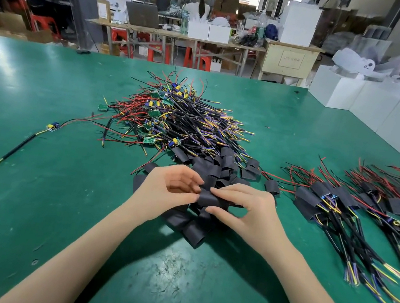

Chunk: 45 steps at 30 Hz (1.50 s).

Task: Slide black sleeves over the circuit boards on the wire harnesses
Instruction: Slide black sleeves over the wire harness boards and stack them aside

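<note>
Both my hands meet over a heap of black sleeves [197, 227] near the table's middle. My left hand [170, 186] and my right hand [250, 209] pinch one black sleeve [206, 197] between thumb and fingertips, one hand at each end. Beyond them lies a big pile of wire harnesses [180, 119] with bare green circuit boards and red, black, yellow and purple wires. To the right lie sleeved harnesses [357, 213] in rows. One single harness [52, 126] with a small board lies alone at the left.
The green table mat [28, 202] spreads wide around the piles. White boxes [359, 98] stand off the table's right edge. Behind, people sit at wooden benches [175, 34] with red stools.
</note>
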### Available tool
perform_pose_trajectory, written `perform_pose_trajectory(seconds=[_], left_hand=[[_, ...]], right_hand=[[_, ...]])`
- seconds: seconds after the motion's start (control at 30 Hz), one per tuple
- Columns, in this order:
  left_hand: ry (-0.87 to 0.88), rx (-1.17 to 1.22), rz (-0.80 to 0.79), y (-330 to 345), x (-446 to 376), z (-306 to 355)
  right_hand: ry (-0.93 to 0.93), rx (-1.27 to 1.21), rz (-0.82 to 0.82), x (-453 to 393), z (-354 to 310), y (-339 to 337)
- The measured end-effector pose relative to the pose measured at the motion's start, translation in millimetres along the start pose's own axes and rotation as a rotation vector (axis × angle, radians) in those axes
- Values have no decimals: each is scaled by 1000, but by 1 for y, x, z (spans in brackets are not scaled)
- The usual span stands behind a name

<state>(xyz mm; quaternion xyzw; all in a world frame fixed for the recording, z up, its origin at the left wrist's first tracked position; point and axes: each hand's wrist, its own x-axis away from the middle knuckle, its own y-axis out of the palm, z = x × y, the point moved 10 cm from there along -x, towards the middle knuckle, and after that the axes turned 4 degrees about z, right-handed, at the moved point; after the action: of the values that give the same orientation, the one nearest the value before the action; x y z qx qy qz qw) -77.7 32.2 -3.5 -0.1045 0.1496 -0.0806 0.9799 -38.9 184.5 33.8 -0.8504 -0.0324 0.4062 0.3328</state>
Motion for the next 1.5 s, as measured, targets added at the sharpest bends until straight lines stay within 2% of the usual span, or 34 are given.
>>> perform_pose_trajectory(seconds=[0.17,0.27,0.33,0.43,0.5,0.6,0.7,0.77,0.83,0.9,0.97,1.03,1.2,1.27,1.37,1.5], left_hand=[[79,-47,62,-6,0,8],[126,-87,183,-22,0,14],[118,-80,232,-32,-1,14],[111,-74,260,-38,-1,14],[112,-72,264,-39,-1,14],[102,-65,254,-36,-2,12],[102,-70,250,-35,-2,11],[105,-69,243,-34,-2,11],[106,-69,245,-35,-2,11],[109,-66,253,-37,-3,10],[111,-67,260,-38,-4,9],[110,-85,271,-41,-5,7],[51,-283,338,-57,-17,-3],[-3,-402,349,-65,-30,-9],[-51,-571,334,-74,-51,-17],[-1,-793,269,-77,-81,-19]], right_hand=[[-37,63,26,-2,-3,-7],[-61,150,135,-7,-1,-31],[-12,241,234,-9,11,-59],[147,472,434,-1,41,-112],[322,631,523,12,66,-143],[632,805,438,33,107,-160],[761,832,373,45,127,-158],[748,843,377,46,130,-157],[670,821,457,42,123,-159],[493,733,584,34,104,-159],[329,624,610,22,83,-144],[258,530,485,9,71,-113],[164,392,-78,1,60,-14],[122,396,-245,8,58,14],[79,350,-304,12,51,29],[-2,209,-300,9,32,30]])
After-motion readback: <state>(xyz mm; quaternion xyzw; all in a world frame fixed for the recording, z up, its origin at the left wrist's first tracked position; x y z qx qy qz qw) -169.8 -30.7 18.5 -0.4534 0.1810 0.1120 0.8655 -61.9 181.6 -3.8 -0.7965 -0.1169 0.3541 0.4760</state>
